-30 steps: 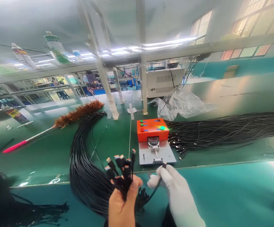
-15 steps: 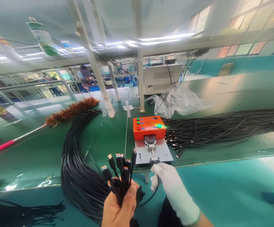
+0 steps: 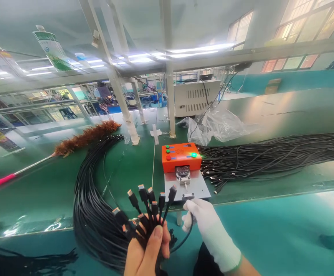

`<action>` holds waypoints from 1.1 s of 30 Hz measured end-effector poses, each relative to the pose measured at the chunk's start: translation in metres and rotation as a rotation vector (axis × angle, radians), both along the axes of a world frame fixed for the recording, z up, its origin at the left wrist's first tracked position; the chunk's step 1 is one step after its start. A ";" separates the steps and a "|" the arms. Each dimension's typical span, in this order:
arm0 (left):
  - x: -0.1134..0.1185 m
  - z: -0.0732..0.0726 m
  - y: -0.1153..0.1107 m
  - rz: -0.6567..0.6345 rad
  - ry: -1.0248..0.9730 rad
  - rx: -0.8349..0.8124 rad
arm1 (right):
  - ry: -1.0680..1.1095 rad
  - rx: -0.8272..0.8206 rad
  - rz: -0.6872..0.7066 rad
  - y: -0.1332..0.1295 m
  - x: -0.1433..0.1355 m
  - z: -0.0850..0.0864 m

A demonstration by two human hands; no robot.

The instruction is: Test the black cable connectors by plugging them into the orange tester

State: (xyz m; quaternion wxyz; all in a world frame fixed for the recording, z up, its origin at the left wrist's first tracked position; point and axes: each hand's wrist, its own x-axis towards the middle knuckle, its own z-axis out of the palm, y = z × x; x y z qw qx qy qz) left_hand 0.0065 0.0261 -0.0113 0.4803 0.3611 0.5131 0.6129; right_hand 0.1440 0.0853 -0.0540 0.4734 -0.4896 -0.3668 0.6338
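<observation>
My left hand, bare, is closed round a bunch of black USB-C cables whose plugs fan upward with orange showing in their tips. My right hand, in a white glove, pinches the end of one black cable at the front edge of a metal test plate. That cable's plug is hidden by the fingers and the small holder. On the plate sits a round digital gauge. Behind it stands an orange box with green and red buttons and a lit green lamp.
A thick bundle of black cables curves over the bench's left part and front edge. More black cables lie to the right. Behind are a feather duster, clear plastic bag, white posts and a grey metal cabinet.
The plugs in my left hand have spread wider apart, some shifting left and one right. My right hand stays at the plate's front edge with its cable.
</observation>
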 end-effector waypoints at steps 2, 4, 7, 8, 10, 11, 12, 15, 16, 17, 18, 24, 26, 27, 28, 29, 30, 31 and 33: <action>0.001 0.000 0.000 -0.029 0.008 0.010 | -0.090 0.002 0.106 -0.005 0.004 -0.003; 0.001 -0.001 0.000 -0.053 0.005 0.014 | -0.355 0.018 0.203 -0.012 0.012 -0.005; 0.000 -0.004 -0.001 -0.081 0.024 0.029 | -0.846 0.107 0.053 -0.024 0.024 0.000; 0.000 -0.006 -0.001 -0.087 0.048 0.034 | -0.905 0.151 -0.037 -0.028 0.026 0.006; 0.002 -0.011 -0.003 -0.095 0.120 0.040 | -0.796 0.260 -0.111 -0.034 0.024 0.021; 0.004 -0.014 -0.004 -0.099 0.162 0.040 | -0.675 0.319 -0.096 -0.037 0.021 0.030; 0.007 -0.018 -0.005 -0.103 0.200 0.038 | -0.553 0.356 -0.081 -0.039 0.017 0.038; 0.017 -0.030 -0.005 -0.092 0.241 0.034 | -0.333 0.323 -0.108 -0.041 0.005 0.053; 0.019 -0.034 -0.004 -0.060 0.224 0.041 | -0.313 0.272 -0.130 -0.040 0.004 0.054; 0.021 -0.036 -0.003 -0.008 0.203 0.050 | -0.305 0.217 -0.139 -0.038 0.003 0.052; 0.022 -0.036 -0.002 0.047 0.183 0.064 | -0.294 0.171 -0.137 -0.035 0.004 0.048; 0.011 -0.017 -0.005 0.143 -0.116 0.036 | -0.013 -0.030 -0.031 -0.020 0.013 0.010; 0.008 -0.008 -0.005 0.120 -0.248 0.013 | 0.058 -0.076 0.007 -0.017 0.013 0.001; 0.007 -0.005 -0.005 0.109 -0.269 0.012 | 0.079 -0.094 0.021 -0.015 0.012 -0.002; 0.006 -0.003 -0.004 0.098 -0.268 0.012 | 0.093 -0.105 0.031 -0.013 0.011 -0.004; 0.006 -0.002 -0.003 0.084 -0.262 0.011 | 0.101 -0.111 0.041 -0.011 0.010 -0.005; 0.006 -0.002 -0.003 0.072 -0.254 0.006 | 0.110 -0.113 0.048 -0.009 0.009 -0.006; 0.006 -0.003 -0.002 0.066 -0.244 -0.003 | 0.122 -0.108 0.054 -0.008 0.008 -0.006; 0.005 -0.005 -0.002 0.070 -0.217 -0.029 | 0.157 -0.079 0.061 -0.006 0.006 -0.006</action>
